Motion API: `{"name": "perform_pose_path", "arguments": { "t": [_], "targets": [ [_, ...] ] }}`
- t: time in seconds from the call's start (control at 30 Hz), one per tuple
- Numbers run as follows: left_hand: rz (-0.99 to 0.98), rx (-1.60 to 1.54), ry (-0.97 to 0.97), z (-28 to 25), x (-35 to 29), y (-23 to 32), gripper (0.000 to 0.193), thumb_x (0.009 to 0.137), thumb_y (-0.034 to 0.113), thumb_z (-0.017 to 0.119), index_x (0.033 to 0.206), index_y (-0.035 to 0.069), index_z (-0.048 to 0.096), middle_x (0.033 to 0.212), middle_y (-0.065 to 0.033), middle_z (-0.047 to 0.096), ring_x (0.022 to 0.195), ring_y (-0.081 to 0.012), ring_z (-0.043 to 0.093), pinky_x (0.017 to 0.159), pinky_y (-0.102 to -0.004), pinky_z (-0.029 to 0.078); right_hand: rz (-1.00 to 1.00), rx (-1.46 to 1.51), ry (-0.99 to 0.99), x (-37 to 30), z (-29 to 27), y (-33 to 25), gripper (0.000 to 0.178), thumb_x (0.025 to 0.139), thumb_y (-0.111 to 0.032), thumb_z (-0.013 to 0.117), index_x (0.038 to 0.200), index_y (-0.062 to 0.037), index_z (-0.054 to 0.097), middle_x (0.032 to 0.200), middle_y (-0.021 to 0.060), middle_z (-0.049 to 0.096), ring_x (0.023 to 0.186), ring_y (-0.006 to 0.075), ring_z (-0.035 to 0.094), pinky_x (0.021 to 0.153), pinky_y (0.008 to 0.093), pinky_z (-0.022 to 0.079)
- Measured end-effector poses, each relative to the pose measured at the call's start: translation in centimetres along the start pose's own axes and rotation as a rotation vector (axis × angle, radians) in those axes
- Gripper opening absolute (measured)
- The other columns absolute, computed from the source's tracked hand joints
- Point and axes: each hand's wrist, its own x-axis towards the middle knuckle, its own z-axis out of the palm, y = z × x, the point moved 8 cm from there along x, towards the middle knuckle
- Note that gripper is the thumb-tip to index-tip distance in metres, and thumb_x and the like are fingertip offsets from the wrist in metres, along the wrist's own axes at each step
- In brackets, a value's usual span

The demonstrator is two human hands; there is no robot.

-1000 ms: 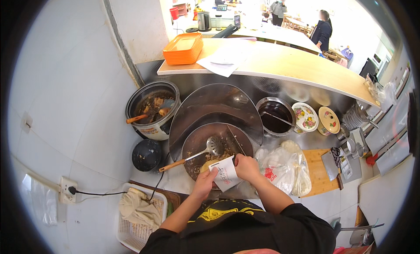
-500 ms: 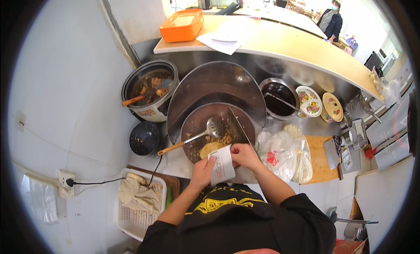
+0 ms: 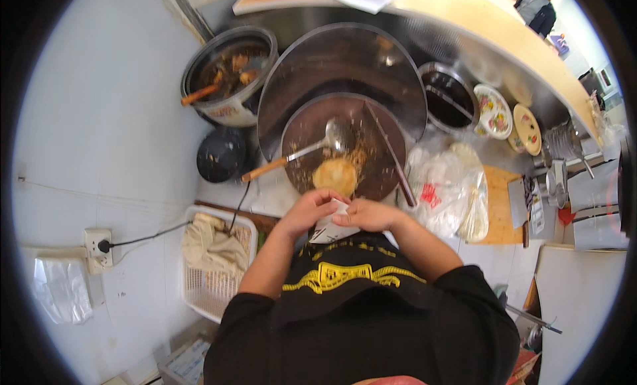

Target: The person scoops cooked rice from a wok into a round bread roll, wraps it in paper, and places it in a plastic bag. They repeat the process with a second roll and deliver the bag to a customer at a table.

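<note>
Both hands meet close to the chest: the left hand (image 3: pixel 310 209) and right hand (image 3: pixel 367 214) curl shut on a white paper bag (image 3: pixel 330 231), hanging downward from their fingers, just short of the dark pan (image 3: pixel 345 146) with its ladle (image 3: pixel 312 148).

The pan (image 3: pixel 345 146) sits before me with a ladle (image 3: pixel 312 149) and flatbread (image 3: pixel 335 176) in it; pot (image 3: pixel 229 73) to its left, bags (image 3: pixel 444 186) to its right

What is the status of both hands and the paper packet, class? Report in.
Left hand and right hand both grip white paper packet. Packet held near edge of wok. Ladle rests in wok, untouched.
</note>
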Motion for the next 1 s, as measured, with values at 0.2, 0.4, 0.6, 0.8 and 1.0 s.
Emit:
{"name": "perform_pose_path", "arguments": {
  "t": [0.2,0.4,0.6,0.8,1.0],
  "targets": [
    [0.317,-0.622,0.523,-4.8,-1.4,-1.6,0.024,0.102,0.025,0.055,0.109,0.004,0.063,0.123,-0.0158,0.063,0.11,-0.0263,0.062,0.096,-0.0398,0.049,-0.142,0.477,0.097,2.1,0.8,0.8,0.039,0.103,-0.035,0.056,0.11,-0.0003,0.071,0.099,0.0001,0.07,0.092,0.007,0.06,0.085,0.025,0.048],
    [0.106,-0.037,0.494,-2.2,-2.2,-1.3,0.05,0.107,0.034,0.037,0.133,-0.005,0.054,0.132,-0.0175,0.059,0.118,-0.0248,0.058,0.104,-0.0361,0.043,-0.245,0.517,0.306,3.4,0.6,-0.1,0.046,0.102,-0.04,0.054,0.105,0.0032,0.07,0.093,0.0024,0.07,0.087,0.0085,0.058,0.08,0.0267,0.049],
    [0.145,-0.183,0.708,-5.3,-1.3,-2.5,0.044,0.098,0.016,0.036,0.124,-0.01,0.06,0.133,-0.0176,0.06,0.118,-0.0245,0.059,0.103,-0.0347,0.043,-0.187,0.805,0.641,2.0,-3.3,4.2,0.031,0.101,-0.024,0.053,0.105,0.0027,0.068,0.1,0.01,0.07,0.087,0.0171,0.066,0.081,0.0298,0.053],
    [0.039,-0.201,0.524,-5.8,-0.2,-4.6,0.046,0.098,0.02,0.041,0.129,-0.008,0.059,0.137,-0.018,0.057,0.123,-0.0235,0.056,0.107,-0.0334,0.04,0.173,1.113,0.723,1.4,-4.7,11.5,0.034,0.097,-0.02,0.053,0.123,0.0021,0.055,0.116,0.0157,0.064,0.088,0.0216,0.064,0.07,0.0334,0.051],
    [-0.013,-0.386,0.505,-6.4,-0.1,-5.7,0.046,0.098,0.02,0.039,0.129,-0.007,0.06,0.135,-0.016,0.06,0.122,-0.0234,0.057,0.105,-0.0345,0.042,0.226,1.149,0.613,4.5,-5.1,11.3,0.028,0.093,-0.027,0.063,0.107,-0.0029,0.061,0.095,0.0075,0.062,0.076,0.0168,0.058,0.058,0.0298,0.043]
  ]
}}
